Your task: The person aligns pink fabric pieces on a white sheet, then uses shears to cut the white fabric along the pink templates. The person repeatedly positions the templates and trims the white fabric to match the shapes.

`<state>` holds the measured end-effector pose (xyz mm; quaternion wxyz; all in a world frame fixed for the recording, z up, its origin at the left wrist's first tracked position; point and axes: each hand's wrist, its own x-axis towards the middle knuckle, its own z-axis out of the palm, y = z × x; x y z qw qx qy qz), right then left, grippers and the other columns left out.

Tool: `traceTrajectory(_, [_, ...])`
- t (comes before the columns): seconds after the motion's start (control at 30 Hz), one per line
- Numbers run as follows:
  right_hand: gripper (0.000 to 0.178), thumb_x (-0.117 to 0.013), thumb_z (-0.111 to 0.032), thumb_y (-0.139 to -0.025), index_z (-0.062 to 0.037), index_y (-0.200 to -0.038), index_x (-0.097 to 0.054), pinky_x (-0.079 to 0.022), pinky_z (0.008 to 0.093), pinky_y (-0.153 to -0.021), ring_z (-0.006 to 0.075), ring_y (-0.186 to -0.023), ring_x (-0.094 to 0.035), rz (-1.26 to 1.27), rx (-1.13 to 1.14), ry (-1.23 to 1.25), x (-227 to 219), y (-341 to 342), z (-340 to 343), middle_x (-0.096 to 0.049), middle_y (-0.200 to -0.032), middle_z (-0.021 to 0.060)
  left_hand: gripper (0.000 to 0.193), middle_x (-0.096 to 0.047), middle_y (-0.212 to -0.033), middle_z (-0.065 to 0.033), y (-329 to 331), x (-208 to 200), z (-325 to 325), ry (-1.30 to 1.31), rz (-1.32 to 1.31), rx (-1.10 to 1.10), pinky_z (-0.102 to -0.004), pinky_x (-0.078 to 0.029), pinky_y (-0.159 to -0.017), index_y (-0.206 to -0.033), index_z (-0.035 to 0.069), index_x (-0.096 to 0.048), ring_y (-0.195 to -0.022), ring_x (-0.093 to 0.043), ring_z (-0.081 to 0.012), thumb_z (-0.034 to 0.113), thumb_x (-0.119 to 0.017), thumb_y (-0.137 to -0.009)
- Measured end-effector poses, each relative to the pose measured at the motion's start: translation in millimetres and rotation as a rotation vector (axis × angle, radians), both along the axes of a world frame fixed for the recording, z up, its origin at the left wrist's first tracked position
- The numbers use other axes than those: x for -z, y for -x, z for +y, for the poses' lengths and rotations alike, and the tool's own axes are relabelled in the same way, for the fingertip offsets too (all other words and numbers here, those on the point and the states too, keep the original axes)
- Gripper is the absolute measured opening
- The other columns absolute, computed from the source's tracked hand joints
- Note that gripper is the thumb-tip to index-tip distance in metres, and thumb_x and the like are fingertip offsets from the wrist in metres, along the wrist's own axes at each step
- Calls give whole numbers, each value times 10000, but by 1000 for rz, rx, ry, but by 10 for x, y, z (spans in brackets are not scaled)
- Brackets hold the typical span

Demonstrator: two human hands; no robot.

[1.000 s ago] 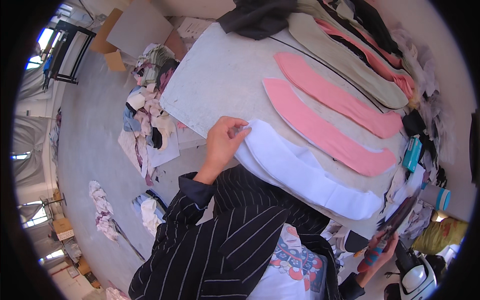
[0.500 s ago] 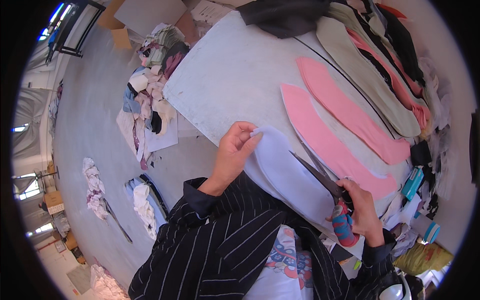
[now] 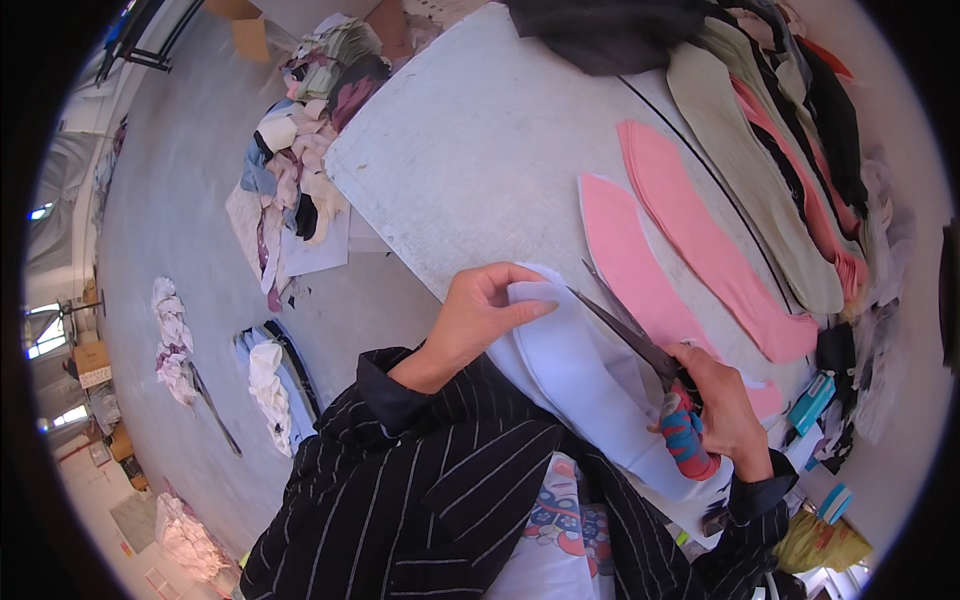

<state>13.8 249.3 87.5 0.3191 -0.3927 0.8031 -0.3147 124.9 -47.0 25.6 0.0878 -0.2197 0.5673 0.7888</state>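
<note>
My left hand (image 3: pixel 490 320) pinches the upper end of a curved pale blue fabric piece (image 3: pixel 590 385), which looks layered and drapes over the table's near edge toward my lap. In my right hand (image 3: pixel 725 405) is a pair of dark scissors (image 3: pixel 640 345), its handle wrapped in red and blue cloth. The blades are parted and point up and left, beside the fabric's right edge. Whether they touch the cloth, I cannot tell. Just beyond lies a curved pink fabric piece (image 3: pixel 632 240), with a second pink piece (image 3: pixel 700 235) to its right.
Grey-green fabric strips (image 3: pixel 750 150) and a black cloth (image 3: pixel 610 35) lie on the pale table (image 3: pixel 450 150). A turquoise box (image 3: pixel 810 402) sits at its right. Scrap piles (image 3: pixel 300 170) and a white bundle (image 3: pixel 268 385) are on the floor to the left.
My left hand has turned the fabric's upper end over toward the right. The scissors remain in my right hand, their blades now further up along the cloth. The whole view has shifted slightly.
</note>
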Motion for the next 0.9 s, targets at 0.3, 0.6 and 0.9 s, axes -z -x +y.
traceTrajectory(0.3, [695,-836,-238,-638,-67,-1248,-550,-484,381,-676,349,-765,-617,-31,-81,30,-51,81,-85,-605,-858,150,222,-675,-1044,-88,-32,38,100,-401,102,-77,-269,-508,-888,-1078,-18,-659,-954,-638,-138,30,-709,-868])
traceTrajectory(0.6, [755,-840,-268,-624,-73,-1288,-539,-482,390,-617,341,-730,-620,43,-138,12,-107,90,-76,-605,-844,140,244,-680,-1018,-82,19,37,97,-399,100,-23,-262,-521,-867,-1092,-24,-656,-930,-650,-131,41,-718,-865])
traceTrajectory(0.9, [747,-819,-243,-653,-71,-1315,-520,-464,400,-575,337,-700,-607,112,-164,13,-63,40,-42,-592,-813,120,222,-680,-1010,-71,48,36,63,-375,105,46,-239,-526,-837,-1069,-24,-659,-914,-651,-111,43,-721,-866])
